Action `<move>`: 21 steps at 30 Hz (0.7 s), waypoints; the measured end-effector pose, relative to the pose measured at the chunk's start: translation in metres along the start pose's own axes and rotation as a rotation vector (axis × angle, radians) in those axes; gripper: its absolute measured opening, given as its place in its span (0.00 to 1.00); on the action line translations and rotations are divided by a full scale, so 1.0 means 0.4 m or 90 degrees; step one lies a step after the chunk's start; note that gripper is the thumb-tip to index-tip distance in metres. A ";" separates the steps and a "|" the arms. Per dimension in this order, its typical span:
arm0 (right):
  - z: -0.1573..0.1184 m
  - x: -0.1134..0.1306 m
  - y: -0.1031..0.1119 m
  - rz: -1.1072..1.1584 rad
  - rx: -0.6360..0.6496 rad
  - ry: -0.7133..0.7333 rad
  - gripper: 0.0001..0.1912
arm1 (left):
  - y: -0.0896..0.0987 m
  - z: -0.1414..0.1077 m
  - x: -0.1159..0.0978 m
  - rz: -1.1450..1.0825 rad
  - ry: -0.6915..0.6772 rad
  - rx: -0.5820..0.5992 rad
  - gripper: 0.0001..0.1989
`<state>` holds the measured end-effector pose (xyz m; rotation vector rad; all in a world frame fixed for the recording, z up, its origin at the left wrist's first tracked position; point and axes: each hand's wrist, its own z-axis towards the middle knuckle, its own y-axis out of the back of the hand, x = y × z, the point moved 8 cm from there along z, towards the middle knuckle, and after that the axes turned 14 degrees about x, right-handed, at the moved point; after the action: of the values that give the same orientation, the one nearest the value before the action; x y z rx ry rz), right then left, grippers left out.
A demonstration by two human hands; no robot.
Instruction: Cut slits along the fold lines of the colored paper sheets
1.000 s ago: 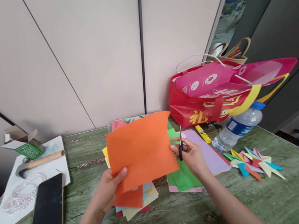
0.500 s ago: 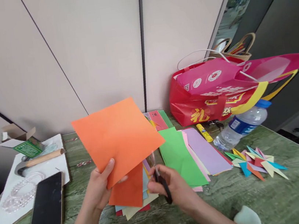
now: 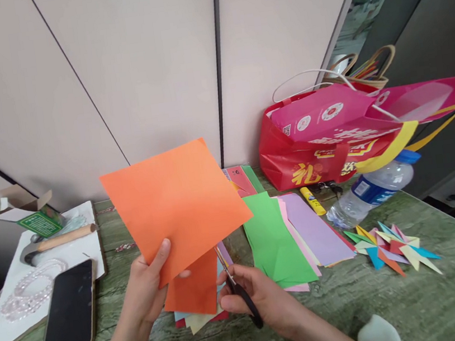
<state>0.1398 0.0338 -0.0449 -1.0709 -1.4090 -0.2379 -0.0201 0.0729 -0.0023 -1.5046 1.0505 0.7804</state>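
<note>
My left hand [image 3: 150,285] pinches the lower corner of a large orange sheet [image 3: 177,206], thumb on top, holding it raised above the table. In my right hand [image 3: 258,299] is a pair of scissors with black handles [image 3: 246,303]; the blades point up and left, near the sheet's lower edge. Whether they touch the paper I cannot tell. Beneath the sheet lies a darker orange paper [image 3: 196,290] on a pile of coloured papers, partly hidden. Green sheets [image 3: 277,239] and purple sheets [image 3: 314,229] lie to the right.
A phone [image 3: 68,317], a beaded string [image 3: 35,290], a hammer [image 3: 61,239] and an opened box [image 3: 39,214] are at the left. At the right are a red bag [image 3: 312,141], a bottle [image 3: 376,189], a glue stick [image 3: 312,201] and folded paper pieces [image 3: 393,249].
The orange sheet has shifted slightly up and left with my left hand. My right hand has moved a little down and left, and the scissor blades now lean further left.
</note>
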 end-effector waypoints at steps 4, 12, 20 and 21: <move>-0.003 0.002 -0.008 0.039 0.001 0.003 0.25 | -0.011 -0.006 0.001 0.001 0.007 0.013 0.10; -0.012 0.014 -0.024 0.057 0.017 0.028 0.25 | -0.040 -0.024 0.021 0.031 0.030 0.051 0.08; -0.017 0.021 -0.013 0.040 -0.001 0.035 0.25 | -0.050 -0.027 0.007 0.076 0.008 0.030 0.09; -0.017 0.021 -0.011 0.041 -0.003 0.035 0.25 | -0.051 -0.028 0.005 0.084 0.006 0.032 0.09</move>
<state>0.1429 0.0303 -0.0343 -1.1038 -1.3230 -0.2233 -0.0012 0.0621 0.0061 -1.4097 1.1771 0.8327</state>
